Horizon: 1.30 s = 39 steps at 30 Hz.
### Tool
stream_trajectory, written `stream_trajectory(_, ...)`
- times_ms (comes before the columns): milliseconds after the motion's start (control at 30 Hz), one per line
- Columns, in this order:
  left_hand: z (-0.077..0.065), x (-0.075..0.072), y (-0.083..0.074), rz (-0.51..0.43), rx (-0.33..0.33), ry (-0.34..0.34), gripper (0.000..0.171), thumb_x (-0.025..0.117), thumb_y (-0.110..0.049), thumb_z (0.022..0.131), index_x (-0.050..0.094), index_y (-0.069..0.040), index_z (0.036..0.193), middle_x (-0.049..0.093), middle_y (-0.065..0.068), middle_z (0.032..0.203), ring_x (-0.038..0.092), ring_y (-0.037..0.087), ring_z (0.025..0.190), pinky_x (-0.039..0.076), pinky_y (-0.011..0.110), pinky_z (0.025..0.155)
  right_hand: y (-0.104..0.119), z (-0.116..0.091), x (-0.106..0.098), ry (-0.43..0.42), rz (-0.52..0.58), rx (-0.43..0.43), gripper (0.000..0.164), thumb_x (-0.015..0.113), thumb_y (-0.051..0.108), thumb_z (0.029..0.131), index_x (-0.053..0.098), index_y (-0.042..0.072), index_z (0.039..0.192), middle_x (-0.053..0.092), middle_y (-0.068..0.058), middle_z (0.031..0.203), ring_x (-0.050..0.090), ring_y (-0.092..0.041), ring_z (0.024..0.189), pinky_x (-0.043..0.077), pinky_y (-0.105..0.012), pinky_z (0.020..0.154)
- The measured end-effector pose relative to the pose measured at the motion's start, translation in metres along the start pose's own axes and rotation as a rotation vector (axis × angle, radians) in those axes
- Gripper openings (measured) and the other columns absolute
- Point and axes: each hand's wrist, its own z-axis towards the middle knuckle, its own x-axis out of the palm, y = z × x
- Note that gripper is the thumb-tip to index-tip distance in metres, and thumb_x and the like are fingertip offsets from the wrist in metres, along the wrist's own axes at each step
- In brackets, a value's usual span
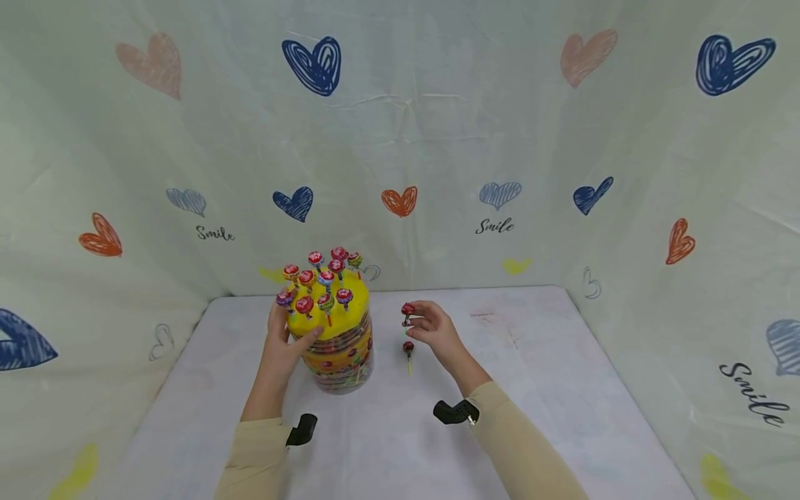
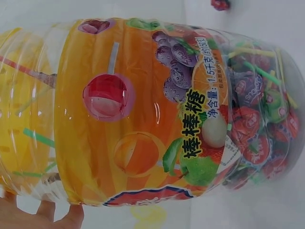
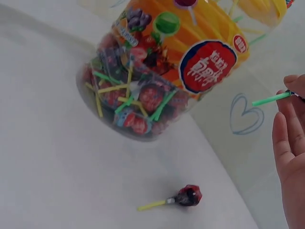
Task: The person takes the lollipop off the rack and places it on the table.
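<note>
1. Jar point(image 1: 340, 364): left of middle on the table point(image 1: 531, 389), towards its far edge; heavy and slick, I judge. My left hand point(image 1: 282, 349) clasps its top; I favour bracing the base too.
2. Held lollipop point(image 1: 408, 308): pinched by my right hand point(image 1: 439, 332); likely light, stiff-stemmed.
3. Loose lollipop point(image 1: 408, 346): right of the jar; may roll, so I favour its stick point(image 1: 409, 365).

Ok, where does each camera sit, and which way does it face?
Head: on the person's head, facing forward and down at the jar; left fingers, right fingers and sleeves show.
Left wrist: on that wrist, facing the jar's side; left fingers show lower left.
Right wrist: on that wrist, facing the jar and a loose lollipop; right fingers at right.
Shared by head and right wrist: jar, loose lollipop.
</note>
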Motion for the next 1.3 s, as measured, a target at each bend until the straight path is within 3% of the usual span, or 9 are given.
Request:
stream_trajectory(200,0.000,0.001,0.000,0.006,-0.007,-0.004,0.087,0.070,-0.022,0.092,0.013,-0.027,0.158,0.002,0.002,0.162,0.000,0.023,0.148,0.001,0.054,0.117,-0.018,-0.005,-0.012,-0.048,-0.028,0.068,0.049,0.062,-0.015,0.085,0.051,-0.001,0.131,0.057,-0.017,0.126,0.061,-0.020,0.100,0.055,-0.031,0.083)
stream_trajectory(433,0.002,0.001,0.001,0.017,0.009,-0.009,0.086,0.070,-0.018,0.091,0.015,-0.026,0.157,0.002,0.003,0.162,0.001,0.024,0.148,0.002,0.056,0.116,-0.034,-0.009,-0.020,-0.117,-0.077,0.147,0.051,0.064,-0.016,0.083,0.053,0.000,0.130,0.058,-0.019,0.123,0.061,-0.028,0.101,0.056,-0.031,0.081)
stream_trajectory(633,0.001,0.001,0.001,0.024,-0.010,-0.003,0.087,0.070,-0.020,0.092,0.013,-0.027,0.158,0.000,0.003,0.162,0.000,0.026,0.148,0.002,0.055,0.117,-0.047,-0.012,-0.026,-0.154,-0.127,0.220,0.053,0.067,-0.015,0.081,0.056,0.003,0.130,0.060,-0.016,0.120,0.062,-0.022,0.096,0.056,-0.030,0.079)
stream_trajectory(900,0.001,0.001,0.000,0.024,-0.007,-0.003,0.086,0.070,-0.022,0.092,0.015,-0.027,0.157,0.001,0.001,0.162,0.000,0.023,0.148,0.002,0.055,0.117,-0.071,-0.011,-0.036,-0.123,-0.224,0.190,0.054,0.067,-0.017,0.080,0.055,-0.003,0.131,0.062,-0.021,0.115,0.065,-0.024,0.092,0.055,-0.029,0.069)
stream_trajectory(1100,0.000,0.001,-0.001,0.015,-0.031,-0.003,0.087,0.070,-0.022,0.091,0.013,-0.028,0.157,0.001,0.002,0.162,-0.001,0.023,0.148,0.002,0.054,0.117,-0.081,-0.013,-0.041,-0.148,-0.336,0.233,0.054,0.072,-0.010,0.079,0.058,0.005,0.129,0.063,-0.015,0.112,0.063,-0.018,0.081,0.051,-0.027,0.060)
stream_trajectory(1300,-0.002,0.001,-0.001,0.005,-0.049,-0.011,0.087,0.070,-0.022,0.091,0.014,-0.028,0.157,0.000,0.002,0.163,-0.001,0.024,0.148,0.001,0.054,0.117,-0.085,-0.016,-0.041,-0.146,-0.389,0.260,0.055,0.073,-0.009,0.077,0.060,0.006,0.129,0.063,-0.013,0.110,0.059,-0.016,0.075,0.050,-0.027,0.060)
